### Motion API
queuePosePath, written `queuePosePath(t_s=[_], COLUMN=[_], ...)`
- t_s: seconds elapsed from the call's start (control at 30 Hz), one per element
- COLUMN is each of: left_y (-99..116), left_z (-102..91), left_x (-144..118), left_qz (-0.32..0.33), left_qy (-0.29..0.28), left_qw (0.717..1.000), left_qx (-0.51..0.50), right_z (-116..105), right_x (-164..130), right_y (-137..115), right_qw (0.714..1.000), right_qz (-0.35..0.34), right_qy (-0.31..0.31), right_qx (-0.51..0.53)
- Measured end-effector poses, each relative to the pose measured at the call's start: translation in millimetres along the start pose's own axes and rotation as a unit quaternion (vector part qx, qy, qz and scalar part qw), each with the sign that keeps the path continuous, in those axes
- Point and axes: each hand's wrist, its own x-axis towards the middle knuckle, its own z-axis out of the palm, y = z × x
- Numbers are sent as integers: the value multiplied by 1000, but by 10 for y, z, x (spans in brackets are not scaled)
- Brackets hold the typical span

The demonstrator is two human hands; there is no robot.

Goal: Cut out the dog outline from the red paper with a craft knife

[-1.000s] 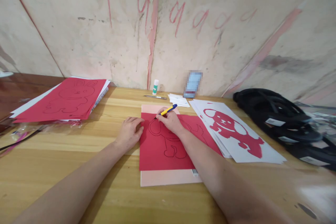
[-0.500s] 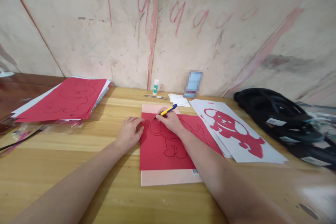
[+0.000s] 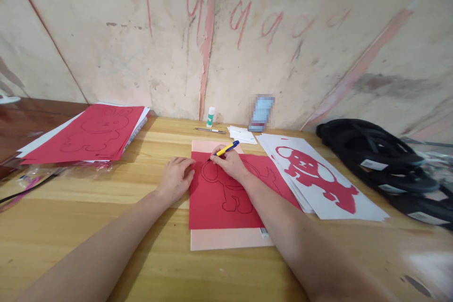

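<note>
My right hand [image 3: 226,161] is closed around a yellow and blue pen [image 3: 228,148]. The pen tip meets a red sheet of paper [image 3: 208,207] at the top of a dog's ear, in a dark-line drawing of a dog. My right hand and forearm hide part of that drawing. Resting at the sheet's left edge, my left hand [image 3: 176,177] has loosely bent fingers, thumb apart, and its fingertips touch the paper. Beneath the red sheet lies a pale pink board or pad [image 3: 226,239], showing at the top and bottom.
To the right, a white sheet with a red cut-out dog [image 3: 329,174] lies beside a black bag-like item [image 3: 375,170]. A glue stick [image 3: 210,117], a slim pen [image 3: 211,130], white paper slips [image 3: 242,135] and a phone [image 3: 261,113] stand or lie near the wall. Stacked papers [image 3: 95,132] are at left.
Almost nothing differs. The whole view has shifted very slightly, while both hands and the pen keep their places on the red sheet.
</note>
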Motion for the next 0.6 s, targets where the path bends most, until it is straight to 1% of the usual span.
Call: queuePosePath(t_s=[0.13, 0.37, 0.6], left_y=[-2, 13, 2], left_z=[5, -8, 4], left_x=[-1, -2, -6], left_qz=[0, 1, -4], left_qy=[3, 4, 5], left_qw=[1000, 1000, 1000], left_qx=[-2, -4, -4], right_z=[2, 1, 7], right_x=[4, -3, -11], right_y=[14, 2, -35], right_qw=[1000, 1000, 1000], right_qz=[-2, -11, -1], right_qy=[3, -13, -7], right_qx=[5, 7, 8])
